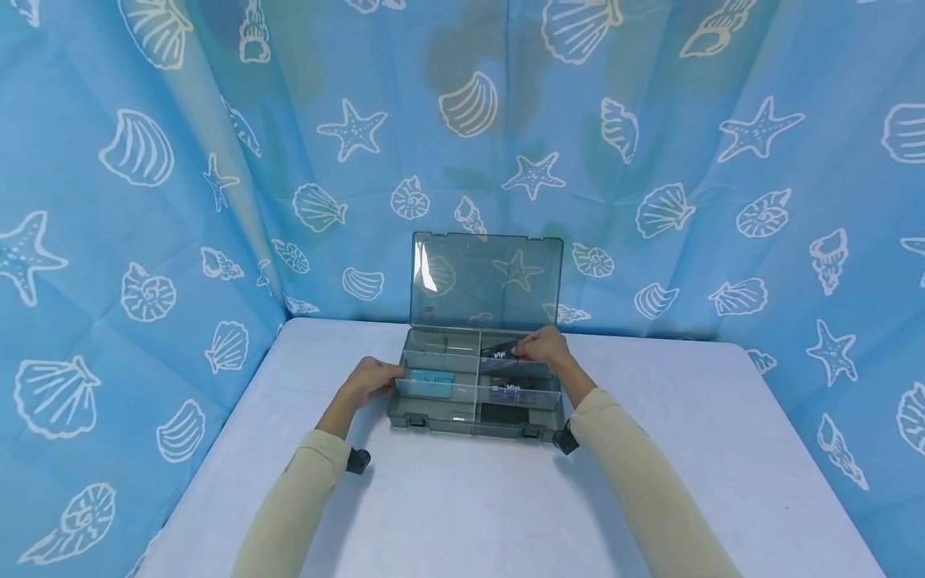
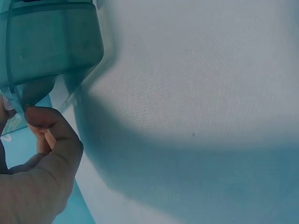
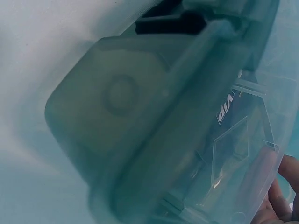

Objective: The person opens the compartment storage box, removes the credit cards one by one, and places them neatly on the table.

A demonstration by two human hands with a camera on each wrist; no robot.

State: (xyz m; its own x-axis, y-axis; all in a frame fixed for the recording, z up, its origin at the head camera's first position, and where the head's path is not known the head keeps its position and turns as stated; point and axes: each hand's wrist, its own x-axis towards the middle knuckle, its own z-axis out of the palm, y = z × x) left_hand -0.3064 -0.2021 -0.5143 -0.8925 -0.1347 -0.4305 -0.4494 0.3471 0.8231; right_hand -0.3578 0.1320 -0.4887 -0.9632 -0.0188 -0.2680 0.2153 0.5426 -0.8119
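Note:
A grey see-through divided box [image 1: 462, 428] stands on the table with its lid [image 1: 487, 281] raised at the back. At its left wall, my left hand [image 1: 370, 377] pinches the edge between thumb and fingers; the left wrist view shows this hand [image 2: 46, 158] close up. Over the back right compartment, my right hand [image 1: 545, 347] pinches the right end of a black card [image 1: 499, 353] lettered "Vip". Another black "Vip" card [image 1: 515, 388] lies in the middle right compartment, and a dark card [image 1: 504, 414] in the front right one. A light blue card [image 1: 431, 383] lies on the left side.
Clear dividers [image 1: 437, 388] separate the box's compartments. Two latches, one of them the left latch [image 1: 417, 421], sit on the front wall. A white-covered table [image 1: 462, 514] carries the box. Behind it hangs a blue curtain [image 1: 405, 160] with shell and starfish prints, close to the lid.

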